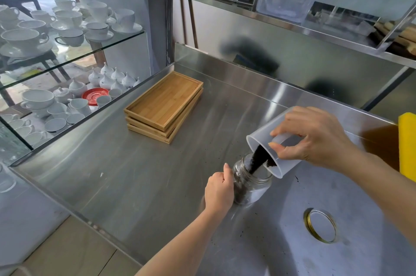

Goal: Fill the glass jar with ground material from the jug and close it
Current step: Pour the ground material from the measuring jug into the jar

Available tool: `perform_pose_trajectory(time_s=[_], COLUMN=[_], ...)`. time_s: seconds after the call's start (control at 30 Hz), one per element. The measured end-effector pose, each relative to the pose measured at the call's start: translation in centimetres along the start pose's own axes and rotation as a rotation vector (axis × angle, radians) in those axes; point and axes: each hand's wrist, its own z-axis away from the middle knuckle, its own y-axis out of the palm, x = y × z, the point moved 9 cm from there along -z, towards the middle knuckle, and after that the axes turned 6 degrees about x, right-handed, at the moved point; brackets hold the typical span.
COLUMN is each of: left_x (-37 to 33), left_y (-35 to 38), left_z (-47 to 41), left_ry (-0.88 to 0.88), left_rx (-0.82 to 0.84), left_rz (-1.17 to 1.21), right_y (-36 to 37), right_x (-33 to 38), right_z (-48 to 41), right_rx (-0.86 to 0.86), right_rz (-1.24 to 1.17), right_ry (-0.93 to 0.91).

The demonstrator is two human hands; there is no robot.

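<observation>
The plastic jug (273, 140) is being tipped by the right hand (315, 133), gripped around it, directly above the glass jar (249, 181), which is being clasped by the left hand (219, 190); the lid (320, 225) is lying nearer the right hand.

- My left hand (219, 190) sits at lower centre of the frame, fingers curled closed in a sideways grip, thumb up, forearm reaching in from the bottom edge.
- My right hand (313, 135) is higher, right of centre, palm down, fingers and thumb pinching, wrist bent, forearm entering from the right edge.
</observation>
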Motion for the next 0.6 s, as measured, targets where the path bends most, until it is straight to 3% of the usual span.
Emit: perform_pose_trajectory(time_s=[0.6], left_x=[-0.2], left_y=[-0.1], left_z=[0.2], left_ry=[-0.002], left_rx=[0.002], left_rz=[0.006], right_y=[-1.5], right_x=[-0.1], right_z=[0.0], right_rx=[-0.058], right_rz=[0.04], right_ry=[-0.059])
